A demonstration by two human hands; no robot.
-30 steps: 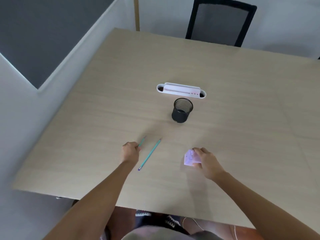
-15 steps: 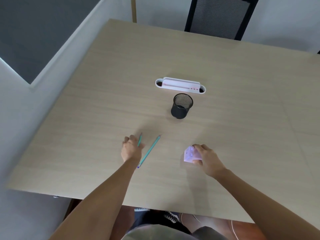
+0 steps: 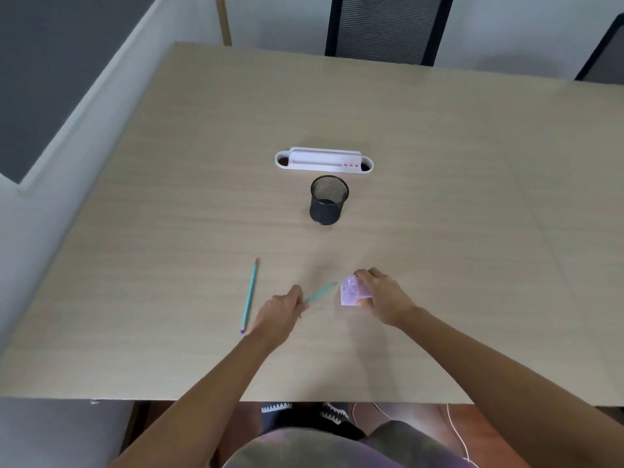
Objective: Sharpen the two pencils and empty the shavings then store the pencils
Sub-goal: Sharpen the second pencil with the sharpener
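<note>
**Pencil tip close to the sharpener**

While my left hand pinches one teal pencil, its tip points at the purple sharpener gripped by my right hand. I see the other pencil lying flat to the left on the table.

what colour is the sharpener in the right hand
Pale lilac plastic sharpener, clearest in the head view.
</note>
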